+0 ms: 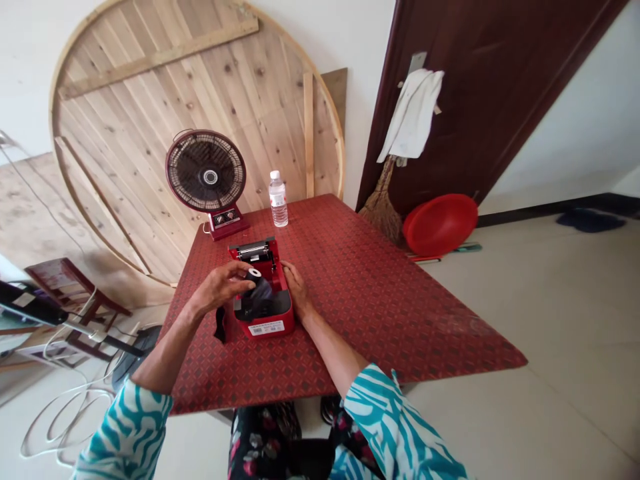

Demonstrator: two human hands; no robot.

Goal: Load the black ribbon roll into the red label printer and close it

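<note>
A red label printer (287,323) sits on the table with its lid (254,251) raised and a white sticker (266,328) on its near face. Over its open bay, the fingers of my left hand (221,287) pinch a black ribbon roll (259,287) with a white core end. Dark film from the roll hangs into the bay; where it leads inside is hard to make out. My right hand (298,287) lies along the printer's right side, fingers curled against the wall and steadying it. Left of the printer lies a short black strip (220,325).
A small fan (206,173) and a water bottle (279,200) stand at the table's far side. The red patterned table (380,313) has a pointed right corner. Beyond are a round wooden board (200,87), a broom (384,203) and a red basin (443,223). Cables (65,427) lie at left.
</note>
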